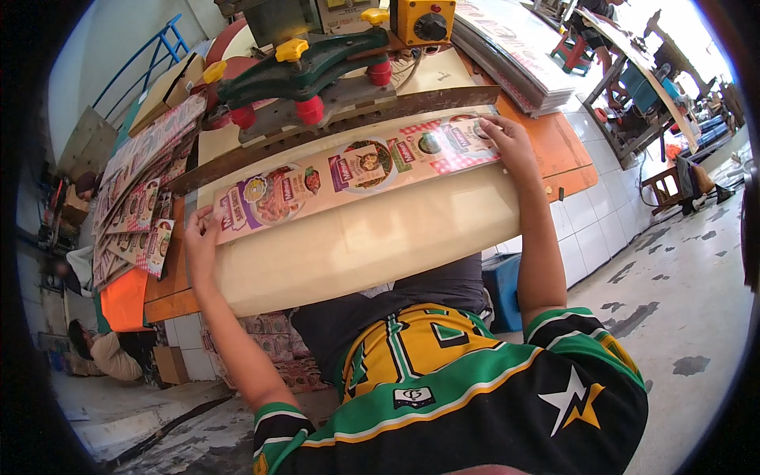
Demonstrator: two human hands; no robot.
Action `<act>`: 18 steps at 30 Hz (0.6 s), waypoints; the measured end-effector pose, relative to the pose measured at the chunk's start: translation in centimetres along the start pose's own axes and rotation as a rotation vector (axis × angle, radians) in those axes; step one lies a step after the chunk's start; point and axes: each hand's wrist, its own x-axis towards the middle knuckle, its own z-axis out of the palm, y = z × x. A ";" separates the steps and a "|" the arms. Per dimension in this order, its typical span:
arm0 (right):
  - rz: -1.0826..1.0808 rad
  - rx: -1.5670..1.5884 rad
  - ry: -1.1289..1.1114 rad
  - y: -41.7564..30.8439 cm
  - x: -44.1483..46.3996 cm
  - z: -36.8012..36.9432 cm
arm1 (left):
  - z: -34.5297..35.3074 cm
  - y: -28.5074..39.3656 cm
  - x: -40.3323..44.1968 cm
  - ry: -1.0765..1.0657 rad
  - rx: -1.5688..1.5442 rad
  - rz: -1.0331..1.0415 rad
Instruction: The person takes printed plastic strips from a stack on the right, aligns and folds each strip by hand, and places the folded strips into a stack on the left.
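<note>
A long printed strip with food pictures and label panels lies across a cream sheet-covered board in front of me. Its left end is pinched by my left hand, fingers closed at the corner. At the far right end, my right hand grips the strip between thumb and fingers. Just behind the strip runs a brown metal bar, below a dark green machine head with yellow knobs and red cylinders.
Piled printed sheets lean at the left, above an orange sheet. A yellow control box tops the machine. Stacked flat sheets stand back right. A blue bin is beside my leg. Other people are at the left and upper right.
</note>
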 end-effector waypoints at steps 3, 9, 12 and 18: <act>0.023 0.105 -0.010 -0.2 0.0 -0.3 | -0.4 -0.3 -0.1 -0.052 -0.203 -0.049; 0.063 0.174 -0.046 -1.9 -1.3 -0.5 | -1.0 1.0 -0.9 -0.030 -0.339 -0.062; 0.017 0.198 -0.018 -2.2 -1.3 0.0 | -1.3 0.5 -0.7 -0.052 -0.419 -0.036; -0.065 0.186 0.038 -1.9 -1.1 0.0 | -0.5 1.5 -0.8 0.024 -0.528 0.013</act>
